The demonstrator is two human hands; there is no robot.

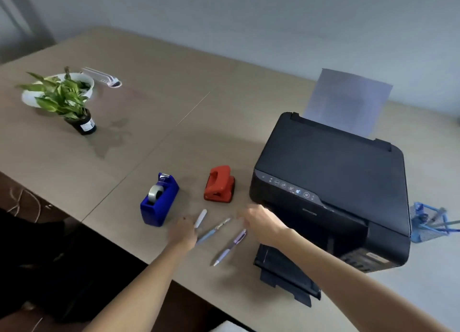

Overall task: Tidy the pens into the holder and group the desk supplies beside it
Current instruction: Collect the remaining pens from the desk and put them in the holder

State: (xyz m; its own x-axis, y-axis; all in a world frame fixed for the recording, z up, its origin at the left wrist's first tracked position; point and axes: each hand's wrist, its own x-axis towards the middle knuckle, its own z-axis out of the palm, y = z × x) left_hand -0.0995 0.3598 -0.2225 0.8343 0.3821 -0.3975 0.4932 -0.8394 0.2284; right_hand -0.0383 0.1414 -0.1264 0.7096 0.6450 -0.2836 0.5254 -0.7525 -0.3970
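Observation:
Three pens lie on the tan desk near its front edge: a white one (201,218), a light blue one (214,229) and a lilac one (231,245). My left hand (183,232) rests against the white pen's near end, blurred, so its grip is unclear. Just right of the pens hovers my right hand (261,223), fingers loosely curled and holding nothing. A blue tape dispenser (159,199) and a red hole punch (219,184) stand behind the pens. The blue mesh pen holder (423,224), with a few pens in it, stands far right behind the printer.
A black printer (331,182) with a raised paper sheet and an extended output tray (283,269) sits between the pens and the holder. A potted plant (74,107), a white bowl (29,96) and a white stapler-like item (104,79) are at the far left.

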